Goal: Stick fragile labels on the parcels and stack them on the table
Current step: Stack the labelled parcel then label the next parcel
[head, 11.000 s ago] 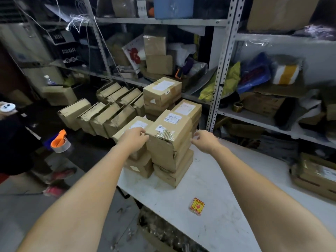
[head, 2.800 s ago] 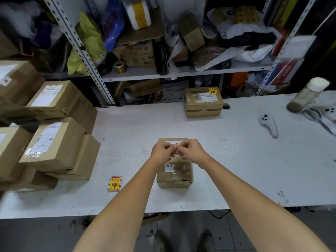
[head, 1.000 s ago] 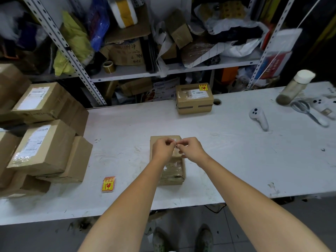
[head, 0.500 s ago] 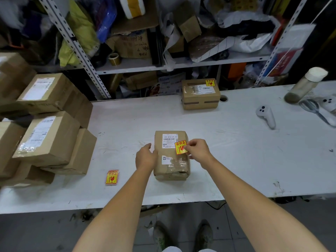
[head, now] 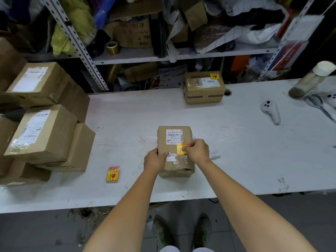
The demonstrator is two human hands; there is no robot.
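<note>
Far to the left of the left hand (head: 155, 160) sits a pile of brown parcels (head: 41, 131). I can see no red and yellow sticker on any of them, so I think these are yet to do. Just left of that hand, a small stack of fragile labels (head: 113, 174) lies flat on the white worktop (head: 236, 151).

The left hand curls its fingers round the left edge of the middle parcel (head: 172, 164) and holds it down. The right hand (head: 197, 150) pinches one fragile label (head: 181, 148) against the parcel's top, just under the white address slip (head: 174, 136). The label looks a bit crooked and maybe not pressed flat yet.

Past the right hand, at the back of the worktop, a labelled parcel (head: 204, 87) already wears its sticker. So I guess one is done, one is nearly done, and many are left. It has nothing stacked on it yet.

The middle parcel is a small cardboard box with shiny clear tape, a little dented at the near end.
</note>
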